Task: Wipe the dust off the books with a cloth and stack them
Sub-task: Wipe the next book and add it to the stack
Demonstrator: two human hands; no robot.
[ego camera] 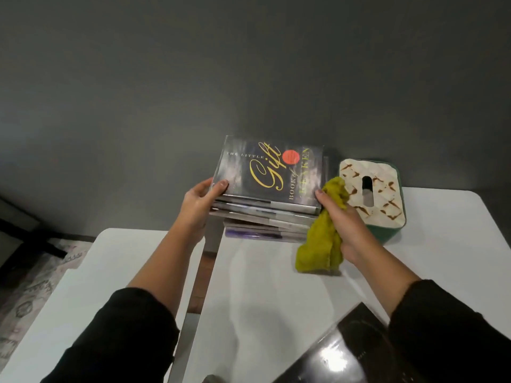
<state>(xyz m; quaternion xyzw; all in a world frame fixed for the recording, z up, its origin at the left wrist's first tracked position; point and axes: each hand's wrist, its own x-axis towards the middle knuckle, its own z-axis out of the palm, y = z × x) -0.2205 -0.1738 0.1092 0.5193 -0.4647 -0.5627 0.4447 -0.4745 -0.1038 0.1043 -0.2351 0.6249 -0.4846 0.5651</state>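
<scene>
A stack of books (265,217) stands at the far edge of a white table (265,286), beside a green tissue box (372,194). The left hand (200,201) grips the top book (269,172) at its left edge; the right hand (341,214), touching the book's right corner, clutches a yellow-green cloth (322,244).

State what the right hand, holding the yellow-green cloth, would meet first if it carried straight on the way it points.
The right hand points toward the book stack; it would probably press against the top book, whose corner its thumb already seems to touch. Depth is unclear.
</scene>
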